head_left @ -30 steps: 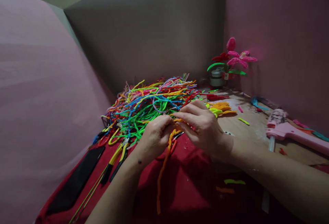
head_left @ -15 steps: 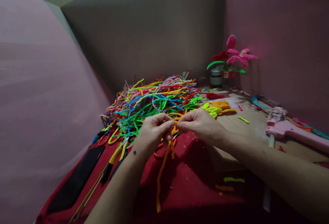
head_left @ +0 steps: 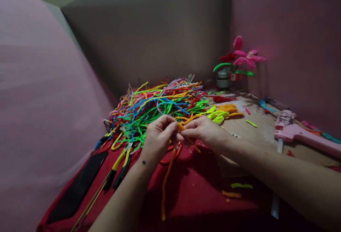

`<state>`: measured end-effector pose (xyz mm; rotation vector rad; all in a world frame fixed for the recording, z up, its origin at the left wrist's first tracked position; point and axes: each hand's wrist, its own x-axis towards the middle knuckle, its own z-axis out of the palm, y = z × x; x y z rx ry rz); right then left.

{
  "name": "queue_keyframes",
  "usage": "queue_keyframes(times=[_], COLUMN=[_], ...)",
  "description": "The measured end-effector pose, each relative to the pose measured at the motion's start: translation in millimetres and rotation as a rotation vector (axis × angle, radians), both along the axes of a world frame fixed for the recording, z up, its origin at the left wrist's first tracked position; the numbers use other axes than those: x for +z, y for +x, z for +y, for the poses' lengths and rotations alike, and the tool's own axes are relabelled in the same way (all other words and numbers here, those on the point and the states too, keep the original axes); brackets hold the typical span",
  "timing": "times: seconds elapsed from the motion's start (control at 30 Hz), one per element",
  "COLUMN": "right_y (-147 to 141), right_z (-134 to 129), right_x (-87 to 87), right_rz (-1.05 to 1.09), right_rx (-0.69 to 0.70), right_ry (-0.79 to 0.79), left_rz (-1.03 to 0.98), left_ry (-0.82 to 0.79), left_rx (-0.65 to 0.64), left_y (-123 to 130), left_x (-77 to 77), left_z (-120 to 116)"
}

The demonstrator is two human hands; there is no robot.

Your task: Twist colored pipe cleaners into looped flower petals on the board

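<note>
**Fuzzy orange chenille stem (head_left: pixel 181 127) pinched between two sets of fingertips**

The bent piece sits in mid-air over the deep-red cloth (head_left: pixel 191 193), just in front of the tangled heap of multicoloured chenille stems (head_left: pixel 160 104). Small, close pinches seem right here: one hand steadies the bend while the other shapes it, with pressure kept light so the fuzz does not flatten. The long orange tail (head_left: pixel 167 185) drops toward the near edge — best kept free of the red looped handle (head_left: pixel 178 152) beneath the hands, where it might snag. A short orange end (head_left: pixel 196 147) pokes out below the right fingers; whether it joins the tail is hidden.

The bare left hand (head_left: pixel 160 136) comes in from below, wrist angled up, its thumb and forefinger closed on the piece. The bare right hand (head_left: pixel 204 132) reaches across almost level, thumb and forefinger together on the other side. The fingertips nearly meet — a good pose for fine control. How the remaining fingers curl underneath is hard to tell. Both forearms look unsupported, so resting them could steady the work.
</note>
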<state>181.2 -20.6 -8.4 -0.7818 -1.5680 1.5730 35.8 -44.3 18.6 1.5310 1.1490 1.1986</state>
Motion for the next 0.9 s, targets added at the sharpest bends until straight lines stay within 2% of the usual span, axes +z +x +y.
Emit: queue_keyframes(times=[0.1, 0.27, 0.33, 0.43, 0.5, 0.6, 0.67, 0.8, 0.9], right_y=[-1, -1, -2, -4, -6, -7, -7, -6, -5], right_z=[0, 0, 0, -3, -4, -6, -6, -3, -3], right_x=[-1.0, -1.9, -0.5, 1.5, 2.0, 1.5, 1.4, 2.7, 4.2], right_rz=[0.048, 0.066, 0.047, -0.037, -0.138, -0.292, -0.311, -0.188, -0.084], right_rx=[0.02, 0.039, 0.036, 0.01, -0.074, -0.282, -0.319, -0.121, -0.065], right_ry=[-0.088, -0.119, -0.109, -0.08, -0.003, 0.247, 0.337, 0.118, -0.029], left_rz=[0.02, -0.065, -0.036, 0.023, 0.055, 0.103, 0.103, 0.02, -0.09], left_ry=[0.005, -0.149, -0.137, -0.082, -0.045, 0.032, 0.047, -0.012, -0.084], left_rx=[0.018, -0.097, -0.059, 0.074, 0.15, 0.228, 0.24, 0.195, 0.105], left_y=[-3, -10, -9, -4, 1, 7, 8, 3, -5], left_x=[0.3, -3.4, -4.4, -5.1, -5.9, -7.1, -7.0, -4.9, -4.1], left_z=[2, 8, 9, 7, 6, 6, 6, 9, 12])
